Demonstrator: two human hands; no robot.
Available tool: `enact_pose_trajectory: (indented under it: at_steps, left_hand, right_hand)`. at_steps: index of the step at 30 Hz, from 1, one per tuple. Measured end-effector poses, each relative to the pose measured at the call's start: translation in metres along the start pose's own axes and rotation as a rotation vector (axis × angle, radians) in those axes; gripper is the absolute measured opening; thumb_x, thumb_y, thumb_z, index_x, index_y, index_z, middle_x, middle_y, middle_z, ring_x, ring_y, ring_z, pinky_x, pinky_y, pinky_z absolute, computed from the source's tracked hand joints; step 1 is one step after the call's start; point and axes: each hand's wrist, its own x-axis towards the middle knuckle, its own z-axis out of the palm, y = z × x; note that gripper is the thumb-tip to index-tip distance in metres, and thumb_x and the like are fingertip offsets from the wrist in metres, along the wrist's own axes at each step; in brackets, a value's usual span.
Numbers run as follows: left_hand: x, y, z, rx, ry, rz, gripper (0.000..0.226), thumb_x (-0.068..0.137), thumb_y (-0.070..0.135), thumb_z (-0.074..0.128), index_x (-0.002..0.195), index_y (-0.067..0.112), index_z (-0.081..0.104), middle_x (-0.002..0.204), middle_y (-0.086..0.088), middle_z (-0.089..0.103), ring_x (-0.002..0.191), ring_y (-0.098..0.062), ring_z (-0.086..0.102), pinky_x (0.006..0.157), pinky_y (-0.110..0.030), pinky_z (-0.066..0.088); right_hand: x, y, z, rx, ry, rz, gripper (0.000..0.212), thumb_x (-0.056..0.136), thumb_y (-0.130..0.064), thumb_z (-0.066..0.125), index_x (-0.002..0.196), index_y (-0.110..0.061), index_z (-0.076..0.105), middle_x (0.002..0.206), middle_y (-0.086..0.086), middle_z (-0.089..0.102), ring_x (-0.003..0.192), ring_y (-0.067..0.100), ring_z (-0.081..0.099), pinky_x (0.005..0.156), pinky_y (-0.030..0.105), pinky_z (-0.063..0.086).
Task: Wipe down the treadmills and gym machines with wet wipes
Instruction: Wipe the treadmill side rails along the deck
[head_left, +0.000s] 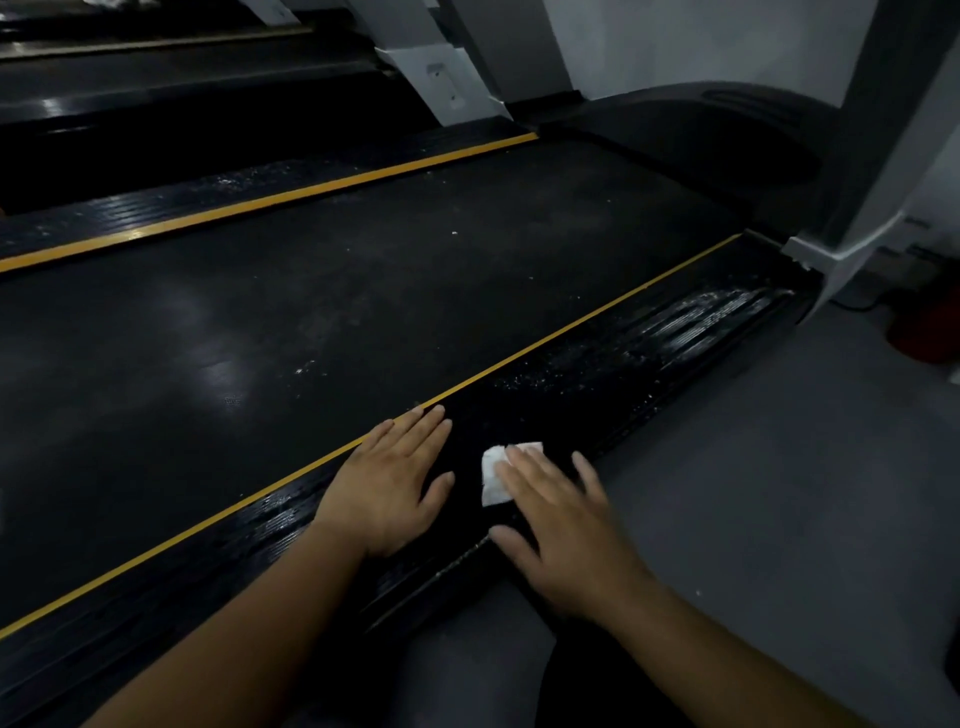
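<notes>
Dust speckles the ribbed side rail of the treadmill, where the right hand, its grip wide and fingers straight, presses a white wet wipe flat, while the left hand rests flat just beside it, grip wide, fingertips at the yellow stripe.

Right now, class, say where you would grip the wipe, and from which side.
Pinch the wipe by its bare left edge, from above on the left: it lies flat on the rail, and the right hand covers the rest.
</notes>
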Motion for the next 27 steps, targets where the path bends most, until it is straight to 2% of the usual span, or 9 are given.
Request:
enact_pose_trajectory:
  at_steps: [2,4,6,11,13,16,21,25,27]
  left_hand:
    - [0.0,0.001,-0.001,-0.002,0.007,-0.002,0.086,0.088,0.065,-0.001,0.163,0.025,0.011,0.168,0.009,0.0,0.155,-0.008,-0.004,0.124,-0.029,-0.005]
    - [0.001,0.001,-0.002,0.006,0.005,-0.001,0.086,0.088,0.065,-0.002,0.163,0.025,0.01,0.168,0.009,-0.001,0.156,-0.008,-0.005,0.124,-0.029,-0.006]
    - [0.001,-0.001,0.0,0.008,0.015,-0.002,0.086,0.088,0.065,0.001,0.163,0.024,0.013,0.168,0.009,-0.002,0.156,-0.008,-0.005,0.125,-0.029,-0.004]
    - [0.003,-0.004,0.003,-0.01,0.027,-0.001,0.088,0.089,0.065,0.004,0.163,0.02,0.015,0.169,0.005,0.001,0.154,-0.007,-0.006,0.123,-0.027,-0.006]
    - [0.004,-0.004,0.001,-0.008,0.029,0.005,0.088,0.088,0.065,0.002,0.163,0.02,0.014,0.17,0.004,0.001,0.154,-0.008,-0.007,0.123,-0.028,-0.006]
    - [0.004,-0.004,0.0,-0.004,0.02,0.003,0.089,0.088,0.066,0.001,0.163,0.02,0.011,0.169,0.005,-0.001,0.154,-0.008,-0.009,0.122,-0.027,-0.008]
    - [0.006,-0.006,0.001,0.003,0.011,0.008,0.091,0.087,0.07,0.001,0.163,0.022,0.01,0.17,0.006,-0.002,0.155,-0.008,-0.009,0.121,-0.026,-0.01]
    - [0.007,-0.004,-0.001,0.015,-0.002,0.002,0.093,0.085,0.076,0.002,0.163,0.024,0.004,0.168,0.008,-0.008,0.155,-0.008,-0.011,0.122,-0.027,-0.009]
    - [0.008,-0.005,-0.001,0.006,-0.003,0.001,0.094,0.086,0.077,0.003,0.163,0.025,0.005,0.169,0.008,-0.007,0.155,-0.008,-0.011,0.122,-0.027,-0.009]
  right_hand:
    - [0.013,0.018,-0.006,-0.024,0.035,0.086,0.074,0.094,-0.064,0.027,0.15,-0.02,0.046,0.161,-0.001,0.038,0.148,0.016,0.035,0.121,0.047,0.008]
    - [0.044,0.023,-0.015,-0.011,0.005,0.188,0.085,0.089,-0.068,0.009,0.156,-0.023,0.033,0.166,-0.003,0.026,0.153,0.014,0.02,0.123,0.047,0.001]
    - [0.066,0.006,-0.015,0.005,-0.021,0.182,0.09,0.084,-0.069,0.0,0.158,-0.024,0.026,0.168,-0.004,0.019,0.155,0.013,0.011,0.124,0.048,-0.001]
    - [0.035,-0.008,-0.003,0.051,-0.026,-0.003,0.078,0.094,-0.065,0.017,0.155,-0.022,0.037,0.165,-0.006,0.026,0.153,0.011,0.021,0.122,0.043,-0.001]
    - [0.044,0.01,-0.008,0.019,-0.005,0.068,0.08,0.092,-0.066,0.014,0.155,-0.023,0.038,0.165,-0.007,0.027,0.153,0.011,0.023,0.122,0.045,0.002]
    - [0.078,0.012,-0.016,0.005,-0.055,0.187,0.093,0.082,-0.07,-0.002,0.158,-0.026,0.028,0.168,-0.007,0.017,0.155,0.01,0.011,0.124,0.048,-0.001]
    - [0.05,-0.011,-0.011,0.044,-0.117,0.015,0.089,0.086,-0.071,0.003,0.159,-0.027,0.027,0.169,-0.01,0.013,0.155,0.006,0.006,0.123,0.042,-0.006]
    - [0.076,0.025,-0.018,-0.008,-0.074,0.181,0.088,0.085,-0.071,0.002,0.158,-0.03,0.028,0.168,-0.01,0.017,0.155,0.009,0.01,0.123,0.046,0.0]
    - [0.099,0.019,-0.018,-0.019,-0.098,0.218,0.085,0.089,-0.071,0.005,0.159,-0.028,0.025,0.169,-0.007,0.014,0.155,0.012,0.008,0.124,0.049,0.001]
